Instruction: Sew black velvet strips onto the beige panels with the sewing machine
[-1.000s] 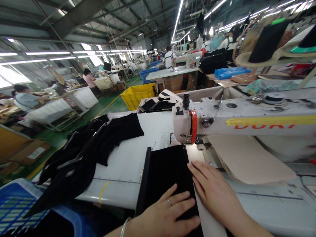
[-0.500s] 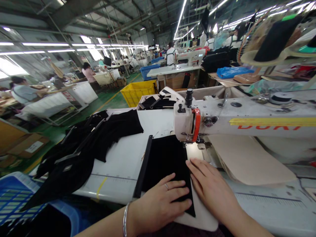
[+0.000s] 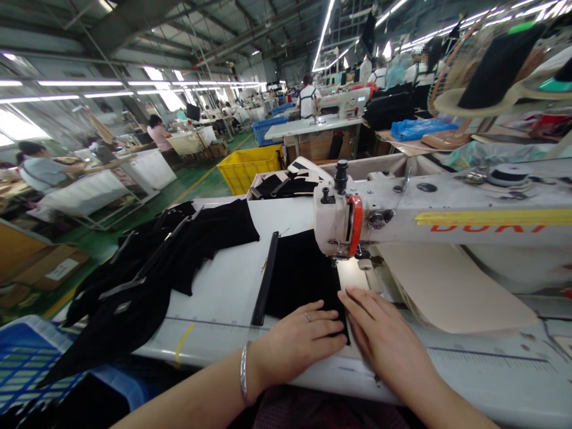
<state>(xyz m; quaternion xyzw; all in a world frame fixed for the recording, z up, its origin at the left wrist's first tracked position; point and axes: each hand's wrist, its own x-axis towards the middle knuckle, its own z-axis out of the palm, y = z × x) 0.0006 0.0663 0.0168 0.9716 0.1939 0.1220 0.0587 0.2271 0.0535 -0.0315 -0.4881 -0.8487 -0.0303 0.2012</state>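
A black fabric piece point(image 3: 300, 274) lies flat on the white table point(image 3: 223, 298) under the head of a white sewing machine point(image 3: 402, 217). My left hand point(image 3: 297, 342), wearing a ring and a bracelet, rests flat on the near edge of the fabric with fingers stretched. My right hand point(image 3: 384, 342) lies flat next to it, fingertips at the fabric's right edge just before the needle area point(image 3: 335, 259). Neither hand grips anything.
A pile of black fabric pieces point(image 3: 152, 268) lies on the table's left. A blue crate point(image 3: 27, 357) sits at lower left, a yellow bin point(image 3: 248, 167) behind the table. Tan cardboard point(image 3: 451, 286) lies under the machine arm. Other people work at distant tables.
The black fabric has slid away from me under the machine head, and both my hands have followed it forward, staying flat on it.
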